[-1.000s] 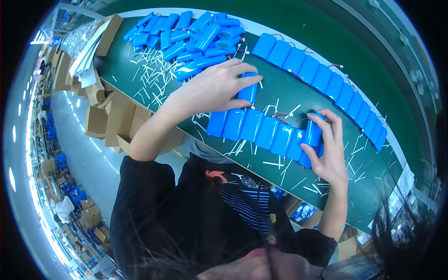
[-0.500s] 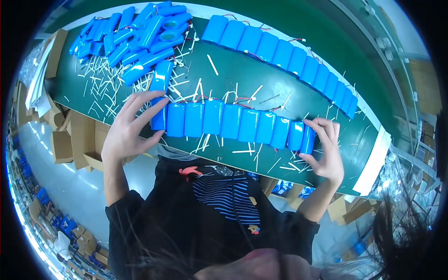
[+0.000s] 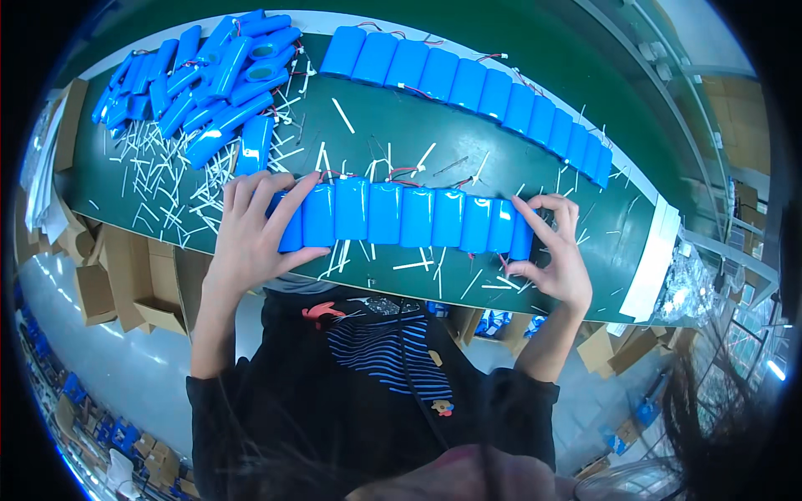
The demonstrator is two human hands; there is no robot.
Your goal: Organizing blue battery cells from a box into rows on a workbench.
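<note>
A row of blue shrink-wrapped battery packs lies side by side in front of me, with thin red and black leads at the far ends. My left hand is closed over the row's left end, fingers along the far edge and thumb at the near edge, hiding part of the packs there. At the right end, my right hand pinches the last packs between fingers and thumb. One loose battery pack lies just beyond my left hand, beside a heap of blue packs.
A second row of packs curves along the far edge of the green table. Thin white strips are scattered about, thickest near the heap. Open cardboard boxes stand below the left table edge. A white strip borders the right end.
The whole view has shifted, so the table appears farther left. Relative to the table, my left hand has moved right and covers more of the row's end. My right hand stays at the other end.
</note>
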